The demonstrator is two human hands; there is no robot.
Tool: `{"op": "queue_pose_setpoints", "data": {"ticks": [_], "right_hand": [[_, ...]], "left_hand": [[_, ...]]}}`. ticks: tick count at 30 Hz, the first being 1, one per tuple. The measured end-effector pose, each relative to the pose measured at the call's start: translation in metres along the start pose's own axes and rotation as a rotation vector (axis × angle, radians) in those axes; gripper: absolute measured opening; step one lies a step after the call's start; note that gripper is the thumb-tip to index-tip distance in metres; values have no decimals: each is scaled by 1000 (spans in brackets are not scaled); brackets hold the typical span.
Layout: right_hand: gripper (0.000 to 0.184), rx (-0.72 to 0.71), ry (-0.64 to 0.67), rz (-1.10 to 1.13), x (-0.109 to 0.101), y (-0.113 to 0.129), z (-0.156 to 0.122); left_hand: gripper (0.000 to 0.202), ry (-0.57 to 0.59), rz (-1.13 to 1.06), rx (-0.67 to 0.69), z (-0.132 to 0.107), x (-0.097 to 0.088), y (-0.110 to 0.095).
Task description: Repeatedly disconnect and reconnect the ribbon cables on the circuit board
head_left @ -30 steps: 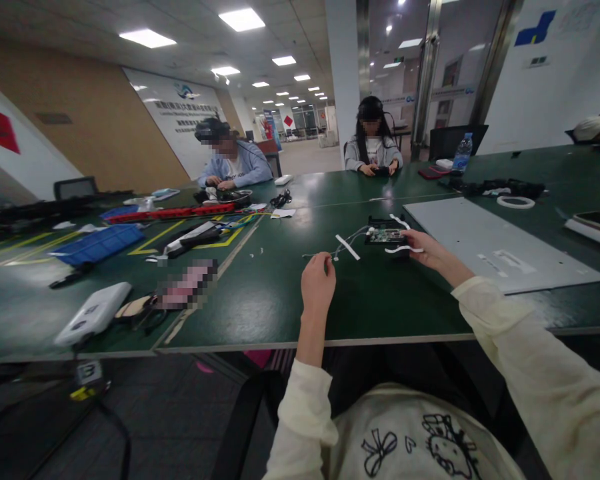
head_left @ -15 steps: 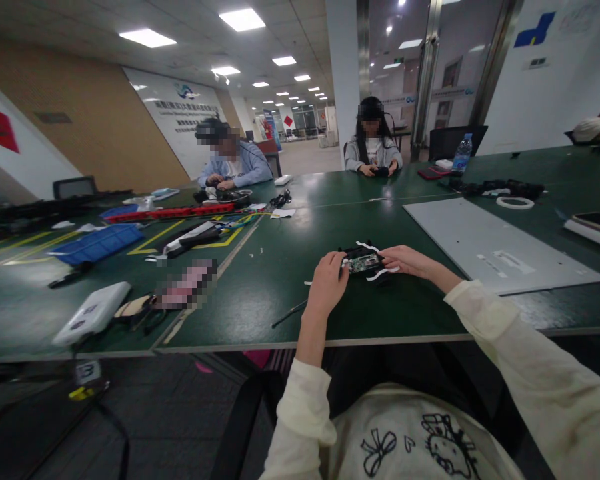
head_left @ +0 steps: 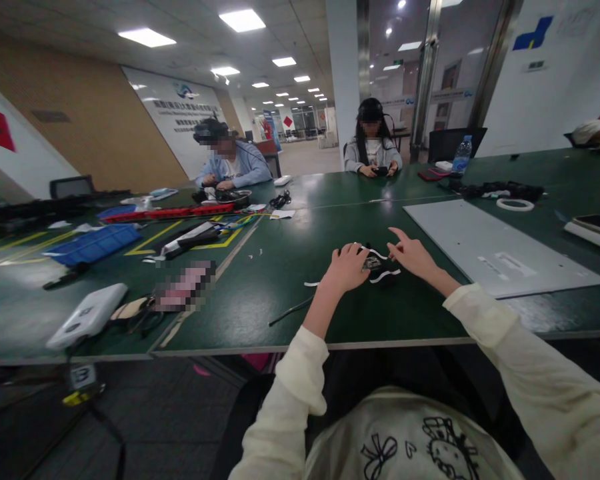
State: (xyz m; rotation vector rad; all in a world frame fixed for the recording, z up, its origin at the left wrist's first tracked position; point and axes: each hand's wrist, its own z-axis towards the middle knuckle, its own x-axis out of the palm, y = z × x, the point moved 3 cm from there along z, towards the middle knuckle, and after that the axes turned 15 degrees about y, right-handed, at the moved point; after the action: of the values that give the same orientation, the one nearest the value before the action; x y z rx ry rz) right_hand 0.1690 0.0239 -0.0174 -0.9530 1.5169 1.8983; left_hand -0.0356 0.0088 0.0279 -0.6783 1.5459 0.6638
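My left hand point(head_left: 347, 269) lies over the left part of a small black device point(head_left: 373, 263) with an exposed circuit board, its fingers curled around that side and hiding much of it. White strips point(head_left: 386, 275) stick out from the device toward the right. My right hand point(head_left: 413, 257) hovers just right of the device, index finger stretched out and the other fingers partly bent, with nothing visible in it. A thin dark cable or rod point(head_left: 290, 311) lies on the table left of my left wrist.
On the green table point(head_left: 260, 293), a grey panel point(head_left: 480, 240) lies at right. To the left are a pink phone point(head_left: 186, 287), a white box-shaped device point(head_left: 87, 315) and a blue tray point(head_left: 97, 243). Two people sit across the table; a bottle point(head_left: 463, 157) stands at the far right.
My right hand has let go of the device's right end and lifted away with its index finger extended. My left hand has shifted right, farther over the device.
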Motion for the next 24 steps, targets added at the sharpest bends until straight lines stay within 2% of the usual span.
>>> {"op": "queue_pose_setpoints", "data": {"ticks": [4,8,11,15,18,24], "right_hand": [[53,181,-196,-227,-27,-32,3],[58,493,-322,-397,-46,-81,-5],[62,649,-300,-395,-47,-116,-11],[67,767,-165,-336,-42,-144,-8],[71,786,-95,-326,-40,-151,-4],[79,764,-28,-344,-39,-156,-1]], "left_hand": [[48,55,-48,-36,30,-3,15],[66,76,-146,-92,34,14,30],[81,101,-198,-117,27,24,36],[96,162,-231,-115,23,28,38],[102,227,-256,-100,23,29,38],[104,235,-253,-110,26,30,38]]}}
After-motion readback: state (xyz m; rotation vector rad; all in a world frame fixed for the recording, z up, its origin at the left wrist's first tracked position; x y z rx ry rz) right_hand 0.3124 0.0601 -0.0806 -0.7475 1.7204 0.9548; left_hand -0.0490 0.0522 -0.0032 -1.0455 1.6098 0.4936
